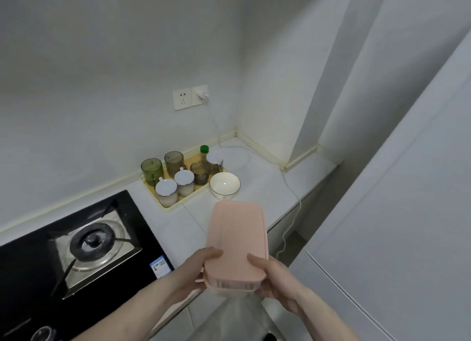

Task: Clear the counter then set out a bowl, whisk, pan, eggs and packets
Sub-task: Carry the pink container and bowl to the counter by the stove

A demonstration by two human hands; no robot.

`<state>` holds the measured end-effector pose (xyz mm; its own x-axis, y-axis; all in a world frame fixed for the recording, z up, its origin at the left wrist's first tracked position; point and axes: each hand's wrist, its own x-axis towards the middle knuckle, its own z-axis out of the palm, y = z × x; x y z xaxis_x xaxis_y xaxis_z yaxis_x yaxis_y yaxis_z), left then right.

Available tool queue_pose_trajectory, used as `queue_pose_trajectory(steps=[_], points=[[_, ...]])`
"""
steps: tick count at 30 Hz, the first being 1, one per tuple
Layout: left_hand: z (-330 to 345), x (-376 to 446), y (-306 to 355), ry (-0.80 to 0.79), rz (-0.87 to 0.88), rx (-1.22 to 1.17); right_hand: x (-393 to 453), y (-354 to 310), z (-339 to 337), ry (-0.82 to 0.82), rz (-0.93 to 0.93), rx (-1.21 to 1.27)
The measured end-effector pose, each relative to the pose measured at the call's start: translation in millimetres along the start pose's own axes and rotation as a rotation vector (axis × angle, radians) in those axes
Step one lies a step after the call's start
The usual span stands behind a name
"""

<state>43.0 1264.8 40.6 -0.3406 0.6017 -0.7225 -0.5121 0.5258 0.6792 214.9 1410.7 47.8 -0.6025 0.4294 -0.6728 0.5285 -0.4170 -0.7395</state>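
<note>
A pink lidded box [238, 241] is grasped at its near end by the left hand [201, 269] and right hand [270, 277]; a white bowl [224, 183] is seen at 12 o'clock of it, on the counter [265, 187]

I see a dim, flat, greyish feed with soft light from above, faint shadows under the jars [175, 180] at 11 o'clock, a small glint inside the bowl [224, 185], strong wide-angle bending of walls toward 3 o'clock, and overall soft, slightly smeared detail.

A home kitchen; gas hob [94, 241], tiled counter [257, 187], tray of cups [163, 205].
</note>
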Motion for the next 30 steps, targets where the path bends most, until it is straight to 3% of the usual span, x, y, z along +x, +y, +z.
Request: queue_pose_trajectory(steps=[12, 17, 23, 30], points=[[-6.1, 58.6, 20.5, 0.249, -0.058, -0.223, 120.3, -69.3, -22.9, -0.299, 0.102, -0.154], [-5.2, 65.5, 18.1, 0.275, -0.069, -0.298, 155.1, -80.5, -16.4, -0.399, 0.162, -0.246], [-24.7, 78.5, 12.7, 0.297, -0.112, -0.360, 176.5, -78.2, 2.8, -0.440, 0.175, -0.287], [-71.6, 96.7, 35.2, 0.221, -0.140, -0.213, 197.1, -59.2, 31.6, -0.362, 0.166, -0.287]])
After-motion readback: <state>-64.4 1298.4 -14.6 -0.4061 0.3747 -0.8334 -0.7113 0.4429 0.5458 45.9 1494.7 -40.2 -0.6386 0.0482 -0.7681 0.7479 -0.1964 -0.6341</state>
